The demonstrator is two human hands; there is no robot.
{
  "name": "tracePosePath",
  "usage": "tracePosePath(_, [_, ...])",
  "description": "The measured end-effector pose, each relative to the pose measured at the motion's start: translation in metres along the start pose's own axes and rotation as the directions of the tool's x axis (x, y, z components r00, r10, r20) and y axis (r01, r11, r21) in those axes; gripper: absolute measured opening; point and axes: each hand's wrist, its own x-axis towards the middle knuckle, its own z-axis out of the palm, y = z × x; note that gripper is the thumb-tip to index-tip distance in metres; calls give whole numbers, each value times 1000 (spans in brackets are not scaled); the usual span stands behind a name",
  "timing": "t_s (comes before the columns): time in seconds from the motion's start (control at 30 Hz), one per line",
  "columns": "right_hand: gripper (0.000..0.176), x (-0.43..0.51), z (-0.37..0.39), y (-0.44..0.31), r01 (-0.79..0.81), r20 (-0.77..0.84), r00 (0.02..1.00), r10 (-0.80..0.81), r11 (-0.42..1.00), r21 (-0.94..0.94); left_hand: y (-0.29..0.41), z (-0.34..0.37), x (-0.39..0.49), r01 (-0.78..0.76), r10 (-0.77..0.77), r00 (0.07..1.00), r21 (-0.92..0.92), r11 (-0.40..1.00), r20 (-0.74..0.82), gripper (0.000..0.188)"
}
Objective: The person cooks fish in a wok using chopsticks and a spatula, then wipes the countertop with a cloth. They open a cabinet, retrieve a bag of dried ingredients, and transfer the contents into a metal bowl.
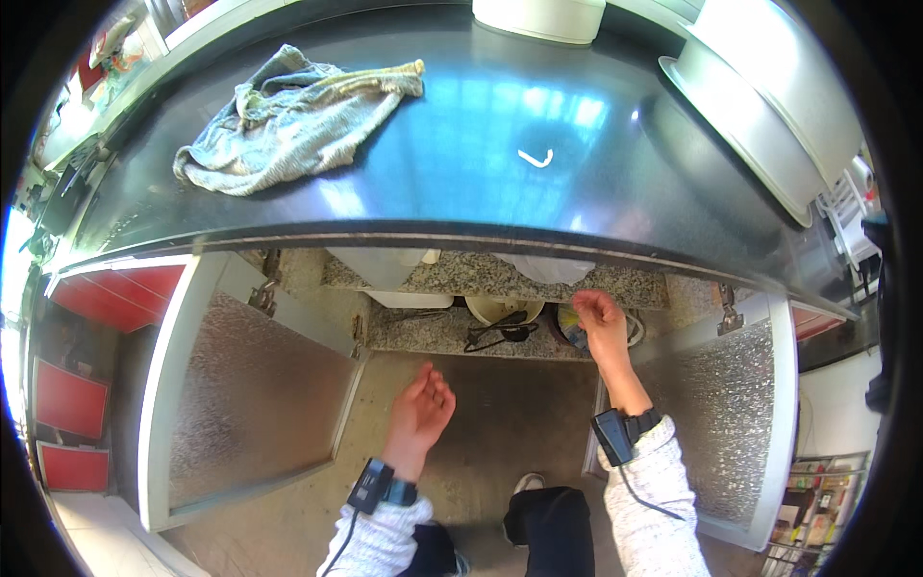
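Observation:
My left hand (423,410) is empty, its fingers loosely curled, over the floor before an under-counter cupboard. My right hand (602,324) is raised near the front of the cupboard's granite shelves (469,278), its fingers bent inward; whether it holds anything small cannot be told. On the upper shelf stand a translucent container (382,267) and a whitish plastic item (548,268). The lower shelf bears a round cream vessel (505,309), a black plug with its cable (515,330) and other things partly behind my right hand. Both wrists carry black strapped devices.
Two cupboard doors with textured glass stand swung out, one at left (252,404) and one at right (710,418). On the black countertop (469,195) lie a crumpled cloth (303,122) and a small white strip (536,158). Large metal pans (757,108) stand at right, a white container (539,20) behind.

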Motion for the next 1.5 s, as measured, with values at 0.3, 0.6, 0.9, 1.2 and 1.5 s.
tracePosePath(0.3, [16,-45,64,15,134,387,919,-79,984,-117,38,-110,-205,117,-64,947,150,982,-315,17])
tracePosePath(0.6, [14,-109,164,-49,542,701,524,-484,824,164,23,-118,-227,88,-88,996,-61,994,3,29])
tracePosePath(0.9, [63,59,69,-69,313,146,875,-461,310,-898,20,-24,-35,119,-117,957,7,993,266,18])
tracePosePath(1.2, [57,44,46,-27,291,191,928,-321,301,-908,34,-45,-7,120,-106,955,-33,992,276,18])
tracePosePath(1.5, [25,94,30,-73,504,307,801,-513,303,-809,-10,83,71,-513,186,847,674,532,498,25])
